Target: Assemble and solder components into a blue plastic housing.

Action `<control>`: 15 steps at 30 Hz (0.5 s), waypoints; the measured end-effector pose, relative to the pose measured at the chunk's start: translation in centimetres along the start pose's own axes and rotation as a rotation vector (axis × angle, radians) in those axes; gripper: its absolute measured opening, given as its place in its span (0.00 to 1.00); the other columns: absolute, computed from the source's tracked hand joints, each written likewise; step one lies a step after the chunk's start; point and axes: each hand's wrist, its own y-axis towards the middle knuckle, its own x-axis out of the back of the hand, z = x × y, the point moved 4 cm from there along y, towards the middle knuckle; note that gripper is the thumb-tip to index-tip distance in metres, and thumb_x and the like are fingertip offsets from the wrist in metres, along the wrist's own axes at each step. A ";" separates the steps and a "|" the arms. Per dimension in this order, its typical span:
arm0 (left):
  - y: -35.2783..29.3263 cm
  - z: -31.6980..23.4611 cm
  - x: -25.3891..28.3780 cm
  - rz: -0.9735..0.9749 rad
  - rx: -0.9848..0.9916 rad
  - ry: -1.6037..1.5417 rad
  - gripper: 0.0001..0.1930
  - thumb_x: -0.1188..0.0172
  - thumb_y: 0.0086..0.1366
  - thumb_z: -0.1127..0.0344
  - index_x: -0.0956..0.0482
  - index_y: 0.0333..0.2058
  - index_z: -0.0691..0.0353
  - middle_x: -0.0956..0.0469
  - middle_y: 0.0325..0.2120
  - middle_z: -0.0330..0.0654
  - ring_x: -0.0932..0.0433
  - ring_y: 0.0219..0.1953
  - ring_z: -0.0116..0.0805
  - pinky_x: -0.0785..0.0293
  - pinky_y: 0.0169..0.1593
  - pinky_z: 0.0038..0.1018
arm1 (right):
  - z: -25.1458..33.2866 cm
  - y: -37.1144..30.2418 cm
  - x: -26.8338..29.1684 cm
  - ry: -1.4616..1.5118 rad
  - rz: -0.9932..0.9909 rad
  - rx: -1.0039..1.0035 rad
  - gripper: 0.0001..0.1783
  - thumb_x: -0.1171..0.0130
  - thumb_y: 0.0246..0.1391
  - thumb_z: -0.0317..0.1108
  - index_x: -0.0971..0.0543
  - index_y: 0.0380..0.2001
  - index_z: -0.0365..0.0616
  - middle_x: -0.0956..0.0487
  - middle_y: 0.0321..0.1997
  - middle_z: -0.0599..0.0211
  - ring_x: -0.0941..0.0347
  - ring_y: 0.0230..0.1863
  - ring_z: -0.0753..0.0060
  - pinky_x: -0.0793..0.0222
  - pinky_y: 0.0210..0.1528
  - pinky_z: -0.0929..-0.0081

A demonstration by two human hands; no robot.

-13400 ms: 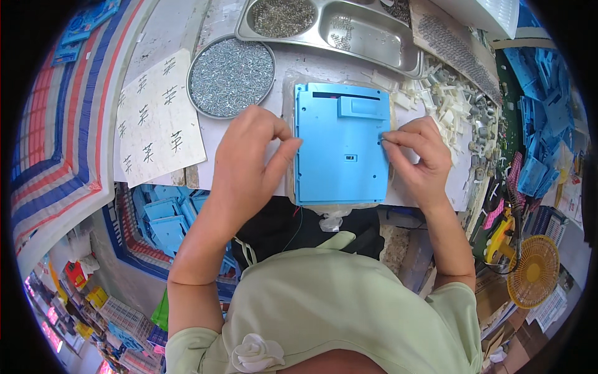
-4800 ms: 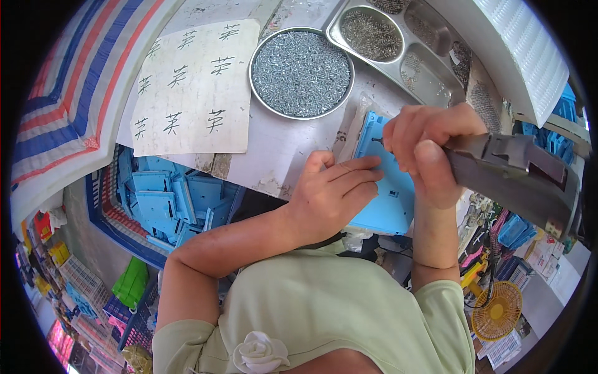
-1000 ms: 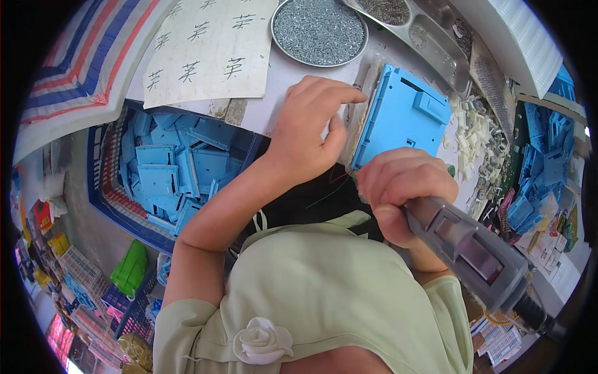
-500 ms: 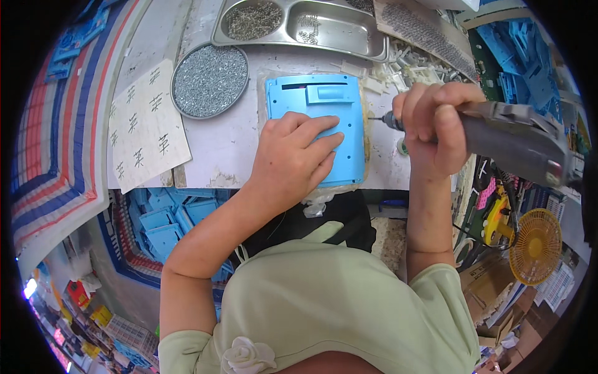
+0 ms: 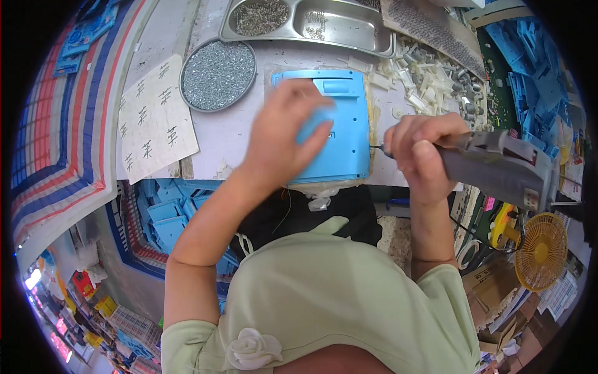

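Observation:
A light blue plastic panel [image 5: 347, 140] with small holes and a raised rectangular part near its far edge lies on the worktable. My left hand [image 5: 283, 134] is over the panel's left half, smeared by motion. Blurred blue shows between its thumb and fingers; whether it grips anything is unclear. To the right of the panel, my right hand [image 5: 427, 153] wraps round the front of a dark grey power screwdriver [image 5: 498, 171]. Its thin bit points left, close to the panel's right edge.
A round dish of silvery screws [image 5: 218, 75] and a paper sheet [image 5: 156, 121] lie on the left. Behind stands a metal compartment tray [image 5: 339, 34] with small hardware. White plastic pieces [image 5: 423, 87] are heaped at the back right. Below left, a striped bag holds blue parts [image 5: 168, 218].
My left hand has shifted from resting on the panel's middle toward its upper left. My right hand has brought the screwdriver nearer to me, beside the panel's lower right edge. The view has shifted slightly.

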 end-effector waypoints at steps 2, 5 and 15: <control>2.7 0.9 1.9 -0.171 0.027 0.231 0.16 0.29 0.53 0.66 0.17 0.42 0.56 0.21 0.50 0.47 0.23 0.50 0.49 0.30 0.56 0.38 | 0.8 1.0 0.2 0.058 0.065 0.034 0.13 0.39 0.61 0.31 0.34 0.39 0.40 0.29 0.22 0.65 0.37 0.20 0.76 0.31 0.29 0.69; 2.9 1.2 1.9 -0.119 -0.238 0.445 0.18 0.28 0.52 0.65 0.19 0.43 0.58 0.24 0.54 0.51 0.25 0.54 0.55 0.30 0.57 0.42 | 3.3 2.8 -1.7 -0.058 0.074 0.090 0.12 0.43 0.61 0.35 0.32 0.42 0.42 0.31 0.20 0.67 0.37 0.21 0.73 0.34 0.30 0.67; -42.4 12.3 14.1 -1.340 1.092 -0.319 0.20 0.47 0.73 0.60 0.31 0.56 0.69 0.27 0.53 0.47 0.29 0.55 0.35 0.32 0.58 0.33 | 4.6 5.0 2.6 0.035 0.127 0.107 0.12 0.48 0.64 0.38 0.28 0.47 0.45 0.36 0.18 0.81 0.40 0.21 0.82 0.40 0.34 0.75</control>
